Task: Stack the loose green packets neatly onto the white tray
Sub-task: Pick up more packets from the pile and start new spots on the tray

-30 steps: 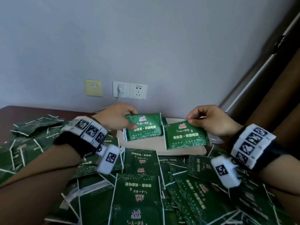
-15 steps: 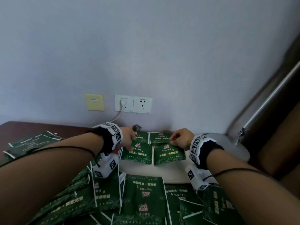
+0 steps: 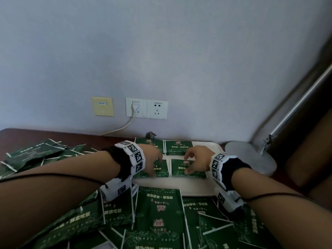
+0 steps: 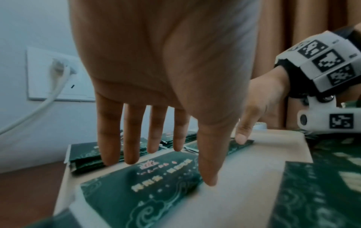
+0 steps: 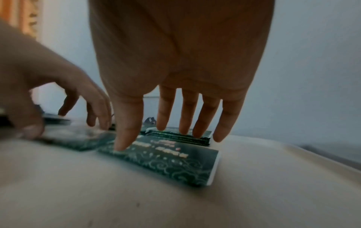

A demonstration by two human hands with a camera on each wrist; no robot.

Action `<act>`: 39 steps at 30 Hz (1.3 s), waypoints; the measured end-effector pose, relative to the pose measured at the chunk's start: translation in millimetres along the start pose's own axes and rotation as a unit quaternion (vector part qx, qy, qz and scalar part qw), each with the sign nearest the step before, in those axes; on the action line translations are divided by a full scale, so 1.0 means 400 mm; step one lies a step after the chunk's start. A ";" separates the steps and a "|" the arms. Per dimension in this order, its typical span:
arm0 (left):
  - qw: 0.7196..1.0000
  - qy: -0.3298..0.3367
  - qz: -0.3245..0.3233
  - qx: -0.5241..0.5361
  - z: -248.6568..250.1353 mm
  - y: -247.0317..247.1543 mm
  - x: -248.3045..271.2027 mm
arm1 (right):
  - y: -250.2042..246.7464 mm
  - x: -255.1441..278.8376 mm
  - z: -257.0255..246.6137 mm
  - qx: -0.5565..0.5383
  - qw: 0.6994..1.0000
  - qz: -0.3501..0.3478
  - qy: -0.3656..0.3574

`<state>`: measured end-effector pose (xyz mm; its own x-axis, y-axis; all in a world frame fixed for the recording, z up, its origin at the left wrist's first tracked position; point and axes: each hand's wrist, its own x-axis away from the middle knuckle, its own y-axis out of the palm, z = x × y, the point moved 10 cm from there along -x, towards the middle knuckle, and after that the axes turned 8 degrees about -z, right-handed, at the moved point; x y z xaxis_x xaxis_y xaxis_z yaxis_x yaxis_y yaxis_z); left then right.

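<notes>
The white tray (image 3: 179, 187) carries two stacks of green packets along its far edge, a left stack (image 3: 150, 146) and a right stack (image 3: 177, 147). In front of them lie two single green packets side by side. My left hand (image 3: 156, 168) hovers over the left packet (image 4: 148, 182) with straight, spread fingers, and its thumb tip touches the packet's right edge. My right hand (image 3: 186, 164) is spread over the right packet (image 5: 171, 160), with only the thumb tip resting on its near left corner. Neither hand grips anything.
A heap of loose green packets (image 3: 161, 212) covers the brown table in front of the tray, with more (image 3: 36, 155) to the left. A grey lamp base (image 3: 251, 159) stands right of the tray. Wall sockets (image 3: 146, 109) with a plugged cable are behind.
Both hands carried a packet each to the tray, laid them down in front of the stacks and let go. The fingers have straightened out.
</notes>
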<state>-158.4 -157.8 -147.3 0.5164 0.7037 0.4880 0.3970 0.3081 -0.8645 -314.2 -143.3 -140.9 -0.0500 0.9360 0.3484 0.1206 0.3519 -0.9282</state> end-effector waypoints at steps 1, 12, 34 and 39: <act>1.000 0.007 -0.014 -0.013 0.011 0.008 -0.003 | 0.017 -0.002 -0.016 0.018 1.000 -0.015 -0.010; 0.999 -0.035 -0.008 0.011 -0.053 0.001 -0.034 | 0.035 -0.069 -0.102 0.062 0.997 -0.014 -0.053; 0.988 0.012 0.065 0.140 0.099 -0.112 0.361 | -0.156 0.375 -0.096 -0.240 0.965 0.072 -0.076; 0.981 0.025 0.035 0.188 0.169 0.043 0.470 | -0.046 0.519 -0.044 -0.280 0.956 0.067 -0.054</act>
<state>-105.9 22.9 -78.5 0.5725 0.7021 0.4235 0.0560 0.4818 -0.8745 -309.3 44.9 -49.3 -0.0954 0.9777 0.1871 0.6439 0.2040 -0.7374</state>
